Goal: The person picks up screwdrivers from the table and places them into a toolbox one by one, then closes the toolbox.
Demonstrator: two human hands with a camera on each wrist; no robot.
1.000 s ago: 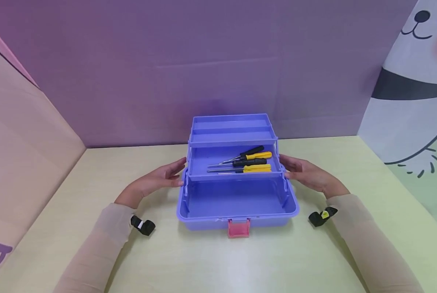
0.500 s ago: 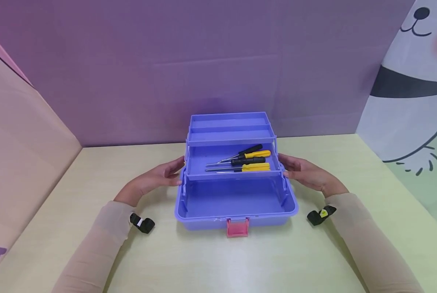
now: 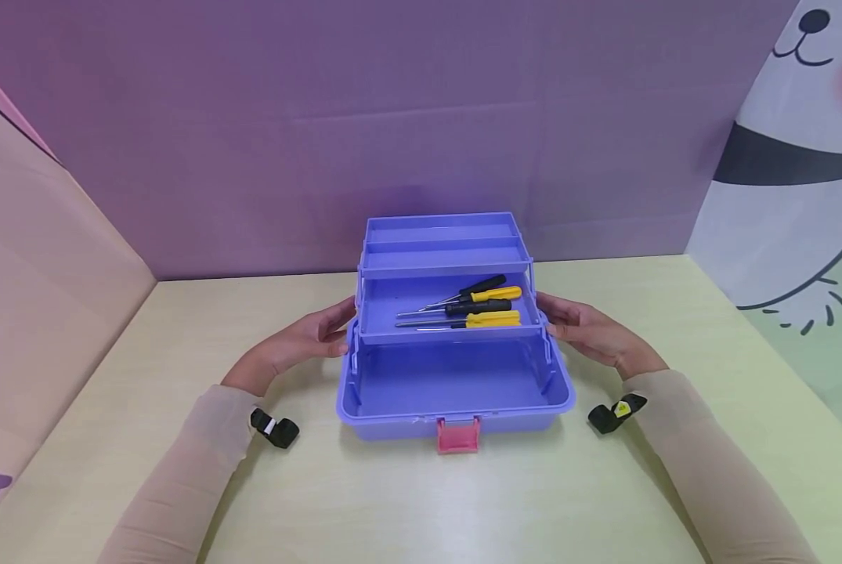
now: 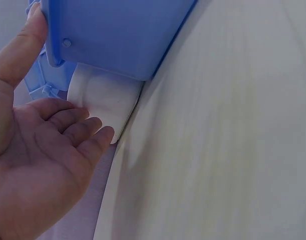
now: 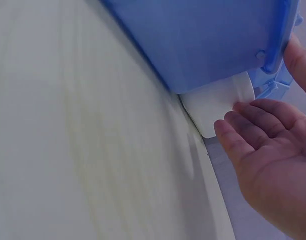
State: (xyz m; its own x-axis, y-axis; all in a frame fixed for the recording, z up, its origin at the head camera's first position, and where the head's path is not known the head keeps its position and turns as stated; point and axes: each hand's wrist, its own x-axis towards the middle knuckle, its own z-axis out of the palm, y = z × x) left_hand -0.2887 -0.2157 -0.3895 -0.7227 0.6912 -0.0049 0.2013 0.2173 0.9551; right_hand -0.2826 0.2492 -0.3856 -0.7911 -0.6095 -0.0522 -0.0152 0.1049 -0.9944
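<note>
A periwinkle toolbox (image 3: 456,427) stands unfolded mid-table, its pink latch (image 3: 457,437) hanging at the front. Several screwdrivers (image 3: 487,307) with yellow or black handles lie in its middle tray (image 3: 392,298); the upper tray (image 3: 445,227) and bottom compartment hold nothing. My left hand (image 3: 311,333) is at the left side, thumb at the rim, loosely bent fingers reaching behind. Mirroring it, my right hand (image 3: 590,333) has its thumb at the right rim. Both wrist views show fingertips right by a white panel (image 4: 105,95) behind the box, which the trays hide from the head view.
The pale wooden table (image 3: 392,501) ends at a purple backdrop (image 3: 421,117) close behind the toolbox. A pale pink panel (image 3: 47,274) borders the left, and a printed bear panel (image 3: 801,219) the right. A small black camera sits at each wrist.
The head view has shifted slightly, so the whole scene sits a little higher and further left. Both hands stay at the toolbox's sides, and the screwdrivers lie as before.
</note>
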